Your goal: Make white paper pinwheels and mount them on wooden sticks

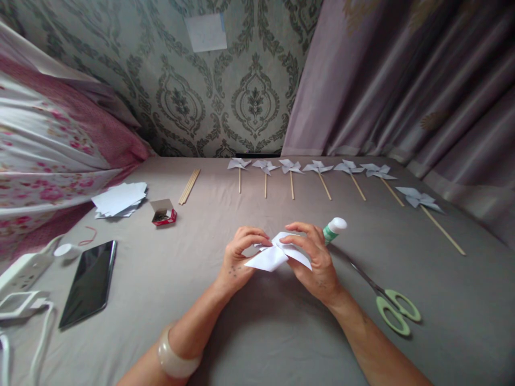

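Both my hands hold a white paper pinwheel head (273, 256) just above the grey sheet. My left hand (240, 254) pinches its left side, fingers curled over the folded flaps. My right hand (314, 260) grips the right side, thumb and fingers pressed at the centre. A glue stick (333, 229) with a white cap lies just behind my right hand. Green-handled scissors (388, 303) lie to its right.
Several finished paper pinwheels on wooden sticks (292, 174) lie in a row at the back. Spare sticks (189, 186), a stack of white paper squares (119, 199), a small red box (163, 213), a phone (89, 283) and a power strip (22, 271) lie to the left.
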The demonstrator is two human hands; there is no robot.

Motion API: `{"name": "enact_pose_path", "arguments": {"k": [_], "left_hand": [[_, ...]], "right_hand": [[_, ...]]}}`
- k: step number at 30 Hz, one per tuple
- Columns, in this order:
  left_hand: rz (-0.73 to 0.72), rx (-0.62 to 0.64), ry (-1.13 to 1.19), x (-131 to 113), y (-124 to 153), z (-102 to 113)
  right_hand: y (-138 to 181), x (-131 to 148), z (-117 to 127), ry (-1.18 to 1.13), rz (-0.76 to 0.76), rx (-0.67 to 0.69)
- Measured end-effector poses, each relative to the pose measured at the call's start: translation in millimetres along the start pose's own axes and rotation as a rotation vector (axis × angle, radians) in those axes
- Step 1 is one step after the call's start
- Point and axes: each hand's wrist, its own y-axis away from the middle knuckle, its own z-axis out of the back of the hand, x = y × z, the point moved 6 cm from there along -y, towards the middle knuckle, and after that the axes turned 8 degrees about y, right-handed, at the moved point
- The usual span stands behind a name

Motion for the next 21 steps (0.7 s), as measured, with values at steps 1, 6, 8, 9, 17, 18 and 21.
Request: {"name": "enact_pose_path", "arguments": {"k": [1, 6, 8, 9, 17, 18, 21], "left_hand": [[-0.001, 0.008, -0.007, 0, 0, -1], [0.023, 0.02, -0.022, 1, 0, -2], [0.045, 0.028, -0.018, 1, 0, -2], [0.066, 0.033, -0.013, 2, 0, -2], [0.654, -0.029, 0.283, 37, 10, -9], [0.706, -0.038, 0.342, 39, 13, -11], [0.777, -0.068, 0.424, 41, 16, -13]], "right_hand": [[0, 0, 0, 0.005, 0.006, -0.004], [2, 0, 0, 0.013, 0.024, -0.026], [2, -1, -1, 0.006, 0.014, -0.022], [1, -2, -2, -0.005, -0.006, -0.014], [19, -32, -37, -0.524, -0.755, 0.304], [23, -34, -41, -0.593, -0.84, 0.311], [32, -39, -49, -0.75, -0.992, 0.244]]}}
